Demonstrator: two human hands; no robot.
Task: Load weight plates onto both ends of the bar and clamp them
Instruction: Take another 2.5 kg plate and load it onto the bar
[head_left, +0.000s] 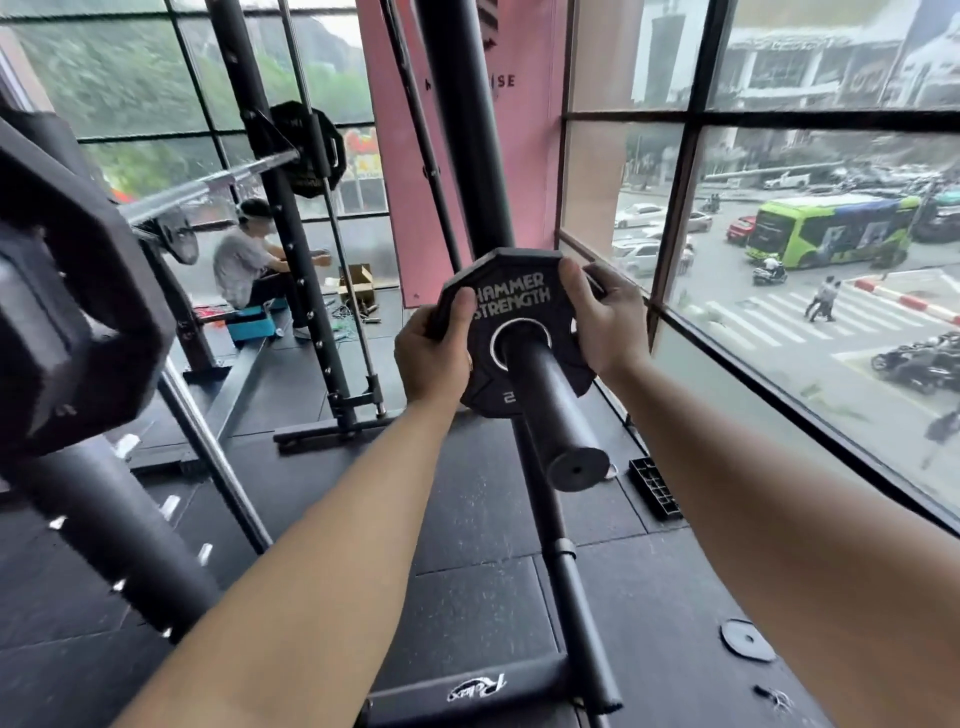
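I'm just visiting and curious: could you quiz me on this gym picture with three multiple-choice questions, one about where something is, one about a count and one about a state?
1. Where is the small black plate?
A) flat on the floor
B) threaded on the bar sleeve
C) leaning against the window

2. How many hands hold it?
A) none
B) one
C) two

3. What sits on the sleeve between the plate and the sleeve's near end?
A) a clamp
B) nothing, it is bare
C) a second plate

Answers:
1 B: the sleeve passes through the plate's centre hole.
2 C: the left hand grips its left edge and the right hand its right edge.
3 B: bare dark metal runs all the way to the end cap, so no clamp is on yet.
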